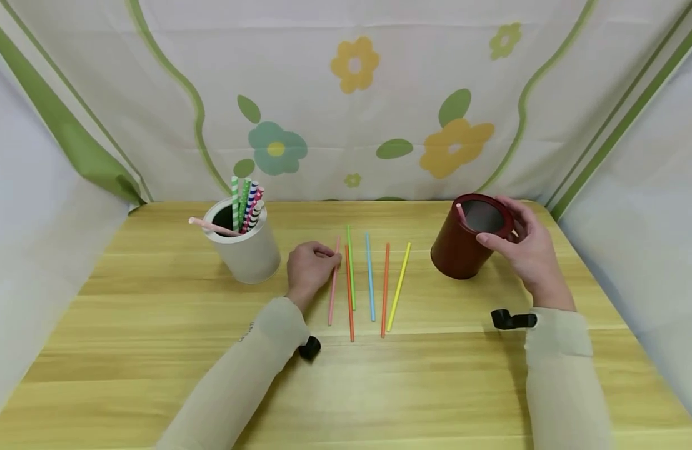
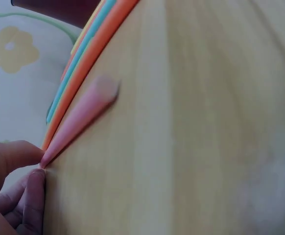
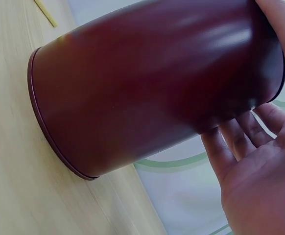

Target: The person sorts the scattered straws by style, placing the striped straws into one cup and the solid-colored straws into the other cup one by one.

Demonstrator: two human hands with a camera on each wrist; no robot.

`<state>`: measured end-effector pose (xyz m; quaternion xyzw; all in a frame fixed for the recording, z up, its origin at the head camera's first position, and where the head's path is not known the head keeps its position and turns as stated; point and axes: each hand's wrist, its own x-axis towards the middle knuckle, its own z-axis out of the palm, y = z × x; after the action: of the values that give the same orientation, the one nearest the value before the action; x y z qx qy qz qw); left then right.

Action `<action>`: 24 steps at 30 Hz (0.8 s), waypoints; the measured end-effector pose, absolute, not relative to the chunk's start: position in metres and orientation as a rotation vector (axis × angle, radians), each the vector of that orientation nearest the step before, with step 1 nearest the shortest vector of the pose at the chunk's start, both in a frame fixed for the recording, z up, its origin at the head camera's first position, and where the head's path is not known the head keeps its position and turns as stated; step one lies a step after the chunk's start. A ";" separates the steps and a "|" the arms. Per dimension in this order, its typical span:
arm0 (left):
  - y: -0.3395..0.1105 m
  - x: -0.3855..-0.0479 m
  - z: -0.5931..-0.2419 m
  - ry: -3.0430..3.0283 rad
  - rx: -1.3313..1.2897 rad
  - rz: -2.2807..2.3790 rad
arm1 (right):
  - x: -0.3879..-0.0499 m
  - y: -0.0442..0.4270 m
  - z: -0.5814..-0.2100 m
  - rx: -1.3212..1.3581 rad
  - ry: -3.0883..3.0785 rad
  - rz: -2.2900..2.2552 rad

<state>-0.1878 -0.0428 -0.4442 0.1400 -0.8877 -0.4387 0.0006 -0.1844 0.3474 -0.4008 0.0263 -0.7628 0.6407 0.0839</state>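
My left hand (image 1: 312, 267) pinches a pink straw (image 1: 332, 297) by its upper part, between thumb and fingers. The left wrist view shows the same pink straw (image 2: 79, 117) close up, its near end pointing at the camera. Over to the right, my right hand (image 1: 532, 257) holds a dark red cup (image 1: 457, 250) near its rim, thumb in front and fingers round the far side. One pink straw (image 1: 461, 214) leans inside that cup. Seen from the right wrist, the cup (image 3: 152, 93) stands on the table with fingers against its wall.
Between the hands lie a green straw (image 1: 351, 269), two orange straws (image 1: 386, 290), a blue straw (image 1: 371, 278) and a yellow straw (image 1: 399, 287). A white cup (image 1: 252, 259) at left holds several patterned straws (image 1: 244, 206) and a pale pink straw (image 1: 213, 226). Behind hangs a flowered curtain (image 1: 323, 125).
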 end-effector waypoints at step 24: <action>-0.042 -0.199 -0.438 -2.927 0.426 -1.236 | -0.185 0.348 -0.403 0.140 -2.216 1.969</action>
<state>-0.1991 -0.0420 -0.4376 0.1328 -0.9126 -0.3853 -0.0322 -0.1846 0.3484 -0.4033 0.0469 -0.7439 0.6610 0.0869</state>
